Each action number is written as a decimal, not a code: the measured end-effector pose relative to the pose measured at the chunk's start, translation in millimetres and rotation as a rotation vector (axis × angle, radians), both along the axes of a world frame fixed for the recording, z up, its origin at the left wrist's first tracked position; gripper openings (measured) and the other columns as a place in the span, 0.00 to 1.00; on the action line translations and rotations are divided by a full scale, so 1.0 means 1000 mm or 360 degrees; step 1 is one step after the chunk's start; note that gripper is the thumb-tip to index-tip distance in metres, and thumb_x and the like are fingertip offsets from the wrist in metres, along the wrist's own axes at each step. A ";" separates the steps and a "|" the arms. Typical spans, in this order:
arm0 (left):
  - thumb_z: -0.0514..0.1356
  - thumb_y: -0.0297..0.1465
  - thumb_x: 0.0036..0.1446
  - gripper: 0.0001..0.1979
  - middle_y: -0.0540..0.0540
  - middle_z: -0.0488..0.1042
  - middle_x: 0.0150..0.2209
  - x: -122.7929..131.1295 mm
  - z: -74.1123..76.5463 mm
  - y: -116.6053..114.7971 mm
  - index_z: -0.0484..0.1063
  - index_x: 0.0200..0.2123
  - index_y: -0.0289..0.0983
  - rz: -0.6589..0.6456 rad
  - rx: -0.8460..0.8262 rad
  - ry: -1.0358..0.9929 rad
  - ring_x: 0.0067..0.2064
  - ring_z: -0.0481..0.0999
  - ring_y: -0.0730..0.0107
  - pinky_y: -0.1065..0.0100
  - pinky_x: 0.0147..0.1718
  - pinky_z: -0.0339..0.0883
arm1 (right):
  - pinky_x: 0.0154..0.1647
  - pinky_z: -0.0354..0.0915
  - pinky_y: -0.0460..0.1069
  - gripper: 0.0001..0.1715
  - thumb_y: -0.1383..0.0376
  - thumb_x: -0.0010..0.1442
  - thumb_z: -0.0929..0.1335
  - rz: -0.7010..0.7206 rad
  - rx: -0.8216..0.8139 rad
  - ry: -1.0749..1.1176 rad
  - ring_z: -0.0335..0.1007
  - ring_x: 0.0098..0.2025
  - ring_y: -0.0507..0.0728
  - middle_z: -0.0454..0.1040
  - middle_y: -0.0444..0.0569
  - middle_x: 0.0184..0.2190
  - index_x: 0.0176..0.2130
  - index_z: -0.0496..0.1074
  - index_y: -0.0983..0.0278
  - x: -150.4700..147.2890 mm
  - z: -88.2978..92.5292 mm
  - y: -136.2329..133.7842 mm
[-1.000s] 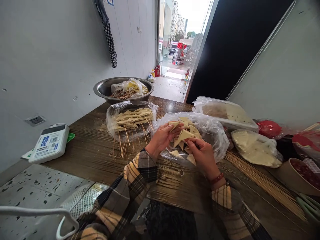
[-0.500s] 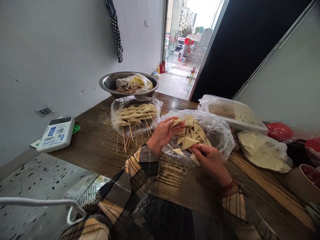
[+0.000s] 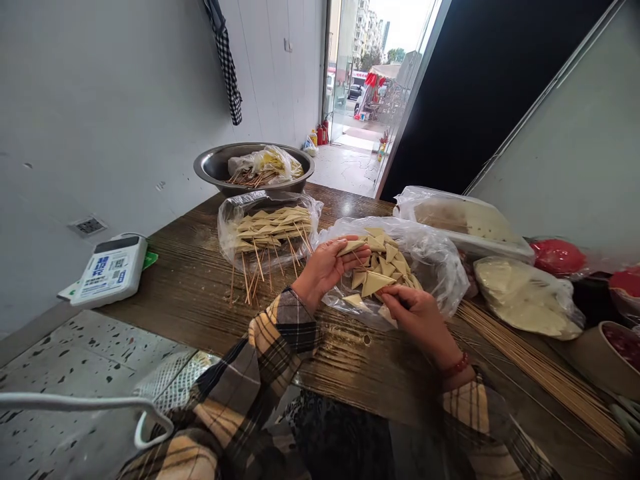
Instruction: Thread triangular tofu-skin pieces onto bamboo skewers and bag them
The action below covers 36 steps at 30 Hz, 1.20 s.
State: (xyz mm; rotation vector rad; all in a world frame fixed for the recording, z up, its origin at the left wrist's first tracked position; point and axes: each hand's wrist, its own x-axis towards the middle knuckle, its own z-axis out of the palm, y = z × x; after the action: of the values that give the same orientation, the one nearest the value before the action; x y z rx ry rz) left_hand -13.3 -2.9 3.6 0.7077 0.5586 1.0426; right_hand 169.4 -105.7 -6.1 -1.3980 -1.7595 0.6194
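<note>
My left hand [image 3: 323, 268] holds a tan tofu triangle [image 3: 350, 247] that sits on a thin bamboo skewer, just above an open clear plastic bag [image 3: 435, 263] of loose tofu triangles [image 3: 387, 261]. My right hand [image 3: 413, 313] pinches another tofu triangle [image 3: 375, 283] at the bag's near edge. The two hands are a short way apart over the bag, above a dark wooden table [image 3: 195, 287].
A second bag of skewered tofu [image 3: 267, 230] lies to the left, behind it a metal basin [image 3: 210, 167] with more skewers. Loose bamboo skewers [image 3: 540, 370] lie at the right beside bagged food [image 3: 525, 300] and a tray [image 3: 465, 220]. A white device [image 3: 107, 270] sits at left.
My right hand has dropped from near the left hand down to the bag's near edge with its triangle. The view has shifted slightly.
</note>
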 end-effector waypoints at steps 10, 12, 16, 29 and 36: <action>0.51 0.26 0.60 0.11 0.35 0.79 0.35 0.002 0.003 -0.002 0.70 0.43 0.29 -0.0013 0.0002 -0.0010 0.38 0.81 0.61 0.60 0.47 0.70 | 0.25 0.62 0.47 0.16 0.56 0.59 0.66 -0.0004 -0.0053 0.0059 0.68 0.25 0.54 0.76 0.46 0.25 0.36 0.78 0.63 0.001 -0.007 0.002; 0.51 0.25 0.60 0.12 0.35 0.79 0.35 0.001 0.003 -0.002 0.69 0.44 0.28 -0.0017 -0.0004 -0.0009 0.38 0.81 0.60 0.59 0.47 0.70 | 0.26 0.63 0.47 0.15 0.57 0.59 0.66 -0.0011 -0.0036 0.0033 0.69 0.26 0.54 0.77 0.46 0.26 0.35 0.78 0.63 0.001 -0.007 0.002; 0.51 0.26 0.60 0.12 0.34 0.79 0.36 0.001 0.003 -0.004 0.69 0.44 0.28 -0.0013 0.0029 -0.0009 0.39 0.81 0.59 0.58 0.46 0.70 | 0.29 0.63 0.47 0.14 0.58 0.60 0.66 -0.0011 -0.0007 -0.0022 0.70 0.27 0.54 0.78 0.46 0.28 0.35 0.78 0.63 0.002 -0.006 0.002; 0.59 0.30 0.58 0.13 0.36 0.79 0.38 0.004 -0.001 -0.009 0.70 0.46 0.31 -0.0045 0.0259 0.0045 0.43 0.80 0.58 0.55 0.47 0.70 | 0.28 0.61 0.46 0.15 0.58 0.60 0.65 -0.0032 -0.0061 0.0046 0.66 0.26 0.52 0.74 0.44 0.23 0.33 0.77 0.64 0.001 -0.009 0.003; 0.57 0.31 0.60 0.14 0.35 0.79 0.40 0.009 -0.001 -0.011 0.68 0.48 0.32 -0.0058 0.0255 0.0052 0.42 0.80 0.59 0.59 0.45 0.70 | 0.28 0.61 0.45 0.14 0.59 0.60 0.66 -0.0051 -0.0028 0.0122 0.66 0.26 0.52 0.74 0.45 0.24 0.33 0.77 0.65 -0.002 -0.011 0.004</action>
State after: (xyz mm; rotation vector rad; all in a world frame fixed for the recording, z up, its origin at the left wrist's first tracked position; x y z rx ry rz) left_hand -4.5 -14.4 2.2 0.8745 0.4921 1.0511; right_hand 167.5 -101.5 -16.7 -1.3936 -1.6725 0.6642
